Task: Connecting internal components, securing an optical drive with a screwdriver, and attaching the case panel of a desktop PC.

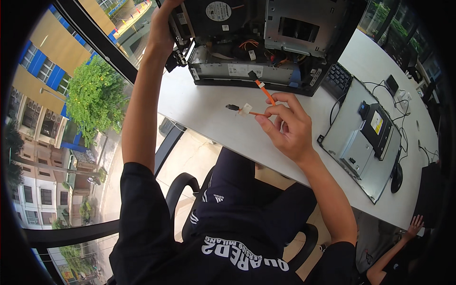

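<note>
My right hand (290, 124) pinches an orange data cable (269, 97) between thumb and fingers, above the table. Both black connector ends stick out to the left of the fingers, and a white tag hangs near the lower one. Just beyond stands an opened black desktop computer case (202, 78), with a round-labelled fan, loose wires and a metal frame inside. My left hand (164, 23) is at the case's far left edge, touching it. Its fingers are cut off by the top of the view, so their grip is hidden.
On the white table (209, 111), a metal panel (375, 187) at right carries a silver box and a black drive (379, 130). A keyboard (338, 78), mouse (397, 180) and thin cables lie around it. Another person's hand (416, 224) rests at lower right.
</note>
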A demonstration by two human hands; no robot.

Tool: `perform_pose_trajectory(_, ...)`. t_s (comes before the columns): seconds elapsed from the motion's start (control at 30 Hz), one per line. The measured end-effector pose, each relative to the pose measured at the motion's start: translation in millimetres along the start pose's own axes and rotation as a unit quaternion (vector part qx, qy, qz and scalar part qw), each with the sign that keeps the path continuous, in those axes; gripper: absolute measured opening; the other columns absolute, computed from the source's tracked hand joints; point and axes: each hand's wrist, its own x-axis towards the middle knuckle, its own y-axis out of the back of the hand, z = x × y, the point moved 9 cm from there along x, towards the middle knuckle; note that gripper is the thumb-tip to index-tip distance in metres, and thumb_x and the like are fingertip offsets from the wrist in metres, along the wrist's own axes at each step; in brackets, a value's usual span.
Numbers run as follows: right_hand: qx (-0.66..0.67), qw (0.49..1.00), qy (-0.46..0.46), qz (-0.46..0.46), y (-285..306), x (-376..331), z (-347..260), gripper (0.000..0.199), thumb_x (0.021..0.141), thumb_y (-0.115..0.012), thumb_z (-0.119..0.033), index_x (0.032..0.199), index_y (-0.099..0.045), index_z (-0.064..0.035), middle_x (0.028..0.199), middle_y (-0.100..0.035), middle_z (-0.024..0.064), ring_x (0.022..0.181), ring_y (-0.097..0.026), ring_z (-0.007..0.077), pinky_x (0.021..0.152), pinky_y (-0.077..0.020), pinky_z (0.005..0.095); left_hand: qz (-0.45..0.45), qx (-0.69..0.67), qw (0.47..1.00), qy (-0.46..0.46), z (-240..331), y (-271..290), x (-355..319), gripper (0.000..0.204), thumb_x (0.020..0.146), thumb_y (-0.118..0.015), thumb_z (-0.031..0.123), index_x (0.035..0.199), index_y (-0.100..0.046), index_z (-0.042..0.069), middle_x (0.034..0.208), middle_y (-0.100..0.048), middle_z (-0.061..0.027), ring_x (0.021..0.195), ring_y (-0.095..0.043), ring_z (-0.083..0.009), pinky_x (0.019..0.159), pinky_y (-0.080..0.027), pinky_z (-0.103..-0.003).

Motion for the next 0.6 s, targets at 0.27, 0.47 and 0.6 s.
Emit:
perform_pose_trajectory(0.27, -0.012, 1.000, 0.002, 0.003, -0.9, 1.1, -1.3, 0.023, 0.086, -0.081, -0.026, 0.083, -0.067, -0.0072, 0.106, -0.065, 0.0033, 0.048, -0.053, 0.0077, 0.044, -0.0411, 0.0230, 0.007, -0.021, 1.000, 0.011, 16.9, -18.8, -8.5, 0.053, 0.088, -0.062, 0.044, 0.115, -0.066, -0.002, 0.092, -0.072, -0.0141, 0.072, -0.071, -0.0233, 0.061, -0.059, -0.033)
perform_pose_trajectory(0.47, -0.009, 1.000, 0.007, 0.007, 1.4, 1.5, -3.8, 0.023, 0.086, -0.081, -0.026, 0.083, -0.067, -0.0071, 0.106, -0.065, 0.0034, 0.048, -0.053, 0.0081, 0.044, -0.0411, 0.0234, 0.037, 0.027, 0.998, 0.035, 24.0, -16.4, -14.3, 0.049, 0.089, -0.061, 0.046, 0.110, -0.067, 0.002, 0.089, -0.070, -0.0121, 0.073, -0.069, -0.0214, 0.058, -0.056, -0.032)
perform_pose_trajectory(0.6, -0.007, 1.000, 0.009, 0.015, 2.2, 2.1, -5.6, 0.023, 0.086, -0.081, -0.026, 0.083, -0.067, -0.0069, 0.106, -0.065, 0.0035, 0.048, -0.053, 0.0082, 0.044, -0.0411, 0.0235, 0.064, 0.026, 0.997, 0.040, 21.7, -12.9, -16.6, 0.047, 0.090, -0.061, 0.046, 0.108, -0.067, 0.004, 0.086, -0.067, -0.0097, 0.071, -0.066, -0.0199, 0.058, -0.054, -0.032)
